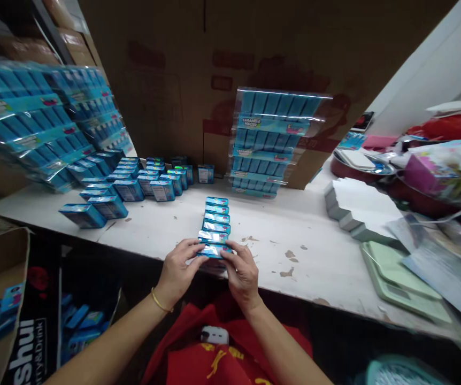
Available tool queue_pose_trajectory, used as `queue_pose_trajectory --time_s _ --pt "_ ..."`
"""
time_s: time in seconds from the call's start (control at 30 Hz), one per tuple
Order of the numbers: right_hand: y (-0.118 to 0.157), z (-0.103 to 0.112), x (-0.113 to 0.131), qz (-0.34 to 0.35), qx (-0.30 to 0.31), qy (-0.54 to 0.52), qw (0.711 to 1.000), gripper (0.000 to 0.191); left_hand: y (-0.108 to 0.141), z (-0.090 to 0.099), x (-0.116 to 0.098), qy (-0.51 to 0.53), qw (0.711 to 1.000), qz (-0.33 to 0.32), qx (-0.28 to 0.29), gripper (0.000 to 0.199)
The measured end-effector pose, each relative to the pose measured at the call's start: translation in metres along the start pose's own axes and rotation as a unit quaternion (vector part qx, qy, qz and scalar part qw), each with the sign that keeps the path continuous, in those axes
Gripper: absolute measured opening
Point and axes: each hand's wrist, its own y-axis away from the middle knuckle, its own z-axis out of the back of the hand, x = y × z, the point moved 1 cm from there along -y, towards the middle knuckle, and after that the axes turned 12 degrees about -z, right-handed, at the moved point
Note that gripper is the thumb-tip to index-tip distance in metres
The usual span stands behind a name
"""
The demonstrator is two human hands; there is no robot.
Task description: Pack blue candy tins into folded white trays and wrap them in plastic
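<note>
A row of small blue boxes [216,218] stands on the white table, running away from its front edge. At the near end of the row is one blue box [213,250], held between both hands. My left hand [180,270] pinches its left end between thumb and fingers, with a gold bangle on the wrist. On the other end, my right hand [241,271] grips with thumb and forefinger. The held box is close against the box behind it; whether they touch I cannot tell.
Loose blue boxes [128,190] stand grouped at the left. Clear-wrapped display packs [270,141] lean on a big carton [166,96], more at far left. White card stacks [362,206] and a pale green scale [399,272] lie right. Open cartons [1,251] stand below left.
</note>
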Motion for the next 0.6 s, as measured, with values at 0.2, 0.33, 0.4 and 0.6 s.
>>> queue_pose_trajectory --time_s 0.2,0.33,0.4,0.6 --pt "-0.002 -0.001 0.006 -0.033 -0.008 0.014 0.999 0.019 -0.002 0.000 0.006 -0.005 0.998 -0.048 -0.028 0.017" --pt "-0.005 0.000 0.009 0.011 0.017 0.024 1.000 0.022 0.005 0.001 0.012 0.009 0.997 -0.053 -0.054 0.016" --pt "-0.005 0.003 0.006 0.018 0.018 0.027 0.999 0.023 0.008 0.000 0.012 0.005 0.996 -0.065 -0.058 0.016" --pt "0.011 0.001 -0.015 0.018 0.058 0.037 0.997 0.025 0.020 -0.009 0.022 -0.014 0.995 -0.101 -0.024 0.017"
